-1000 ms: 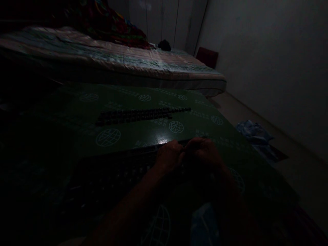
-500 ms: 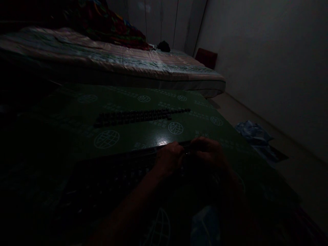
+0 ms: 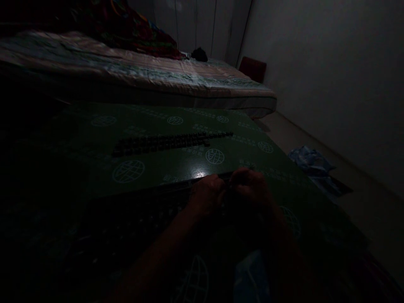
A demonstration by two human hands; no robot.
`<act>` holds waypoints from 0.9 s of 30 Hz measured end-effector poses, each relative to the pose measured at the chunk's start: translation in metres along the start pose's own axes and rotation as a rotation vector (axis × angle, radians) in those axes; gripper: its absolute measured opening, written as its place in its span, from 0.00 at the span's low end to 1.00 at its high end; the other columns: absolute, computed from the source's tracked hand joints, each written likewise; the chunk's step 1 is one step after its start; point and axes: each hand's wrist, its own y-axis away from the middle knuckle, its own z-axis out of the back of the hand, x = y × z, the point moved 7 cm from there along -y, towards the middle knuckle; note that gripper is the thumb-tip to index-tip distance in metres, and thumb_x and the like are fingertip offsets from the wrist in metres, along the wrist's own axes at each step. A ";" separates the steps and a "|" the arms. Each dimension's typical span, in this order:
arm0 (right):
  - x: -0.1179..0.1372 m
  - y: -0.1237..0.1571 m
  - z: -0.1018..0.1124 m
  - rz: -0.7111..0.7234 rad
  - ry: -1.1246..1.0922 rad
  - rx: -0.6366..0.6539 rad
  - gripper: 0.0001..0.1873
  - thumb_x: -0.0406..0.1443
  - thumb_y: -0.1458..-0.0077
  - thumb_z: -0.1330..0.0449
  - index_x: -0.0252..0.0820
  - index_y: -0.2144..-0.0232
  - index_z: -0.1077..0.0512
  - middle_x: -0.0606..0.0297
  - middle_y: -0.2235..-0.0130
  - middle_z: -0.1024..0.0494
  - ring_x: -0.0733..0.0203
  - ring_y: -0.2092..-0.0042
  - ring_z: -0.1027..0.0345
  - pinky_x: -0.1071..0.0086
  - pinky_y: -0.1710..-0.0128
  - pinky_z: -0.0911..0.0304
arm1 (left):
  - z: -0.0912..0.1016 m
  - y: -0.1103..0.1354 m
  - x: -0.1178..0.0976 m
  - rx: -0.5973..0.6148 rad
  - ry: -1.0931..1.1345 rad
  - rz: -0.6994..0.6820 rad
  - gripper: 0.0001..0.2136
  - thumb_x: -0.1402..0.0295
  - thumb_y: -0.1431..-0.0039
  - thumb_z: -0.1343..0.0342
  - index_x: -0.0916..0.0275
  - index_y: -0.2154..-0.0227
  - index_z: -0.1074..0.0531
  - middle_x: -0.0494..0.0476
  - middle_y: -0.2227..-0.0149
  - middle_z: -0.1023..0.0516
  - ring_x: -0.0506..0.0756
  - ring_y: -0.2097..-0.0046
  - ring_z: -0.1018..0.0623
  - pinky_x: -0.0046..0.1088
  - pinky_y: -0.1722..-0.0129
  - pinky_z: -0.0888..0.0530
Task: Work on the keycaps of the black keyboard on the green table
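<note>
A dark keyboard (image 3: 126, 223) lies across the near part of the green board, very dim, with small pale spots on it. Over its right part is my left hand (image 3: 207, 192), fingers curled and pressed together at the keyboard's upper edge. My right hand (image 3: 251, 185) is close beside it, also closed, with its fingertips near those of the left. Whatever is between the fingers is hidden by shadow. Farther back on the board, several small black keycaps (image 3: 160, 142) lie in rows, with a thinner line of them reaching right.
The green board (image 3: 158, 166) bears white globe prints and lettering. Behind it is a bed (image 3: 189, 82) with a striped cover and a dark red blanket (image 3: 135, 33). Bluish cloth (image 3: 307, 160) lies on the floor at right. A blue item (image 3: 251, 275) is at the near edge.
My right hand has shifted slightly left, nearer to my left hand. The left hand stays nearly in place over the keyboard. The whole view has moved a little.
</note>
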 end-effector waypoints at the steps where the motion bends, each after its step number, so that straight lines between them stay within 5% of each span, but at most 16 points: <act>1: 0.000 0.000 0.000 -0.013 0.004 -0.013 0.06 0.29 0.61 0.46 0.40 0.76 0.31 0.66 0.75 0.26 0.62 0.72 0.32 0.71 0.70 0.38 | 0.001 0.000 -0.001 0.009 -0.009 -0.003 0.11 0.67 0.42 0.57 0.63 0.67 0.29 0.57 0.66 0.29 0.53 0.64 0.28 0.26 0.68 0.34; 16: -0.004 -0.003 -0.001 -0.221 -0.031 -0.112 0.07 0.28 0.68 0.47 0.40 0.80 0.32 0.67 0.77 0.28 0.63 0.74 0.34 0.72 0.74 0.39 | 0.002 -0.002 -0.001 0.023 -0.012 0.009 0.11 0.64 0.43 0.54 0.64 0.70 0.30 0.57 0.67 0.30 0.53 0.66 0.29 0.26 0.70 0.36; 27: -0.009 -0.004 0.000 -0.166 -0.092 -0.147 0.06 0.28 0.68 0.45 0.39 0.81 0.32 0.69 0.78 0.28 0.64 0.74 0.35 0.73 0.74 0.40 | 0.000 -0.003 0.000 -0.012 -0.014 0.012 0.10 0.67 0.43 0.55 0.63 0.69 0.29 0.56 0.67 0.29 0.52 0.67 0.29 0.25 0.71 0.36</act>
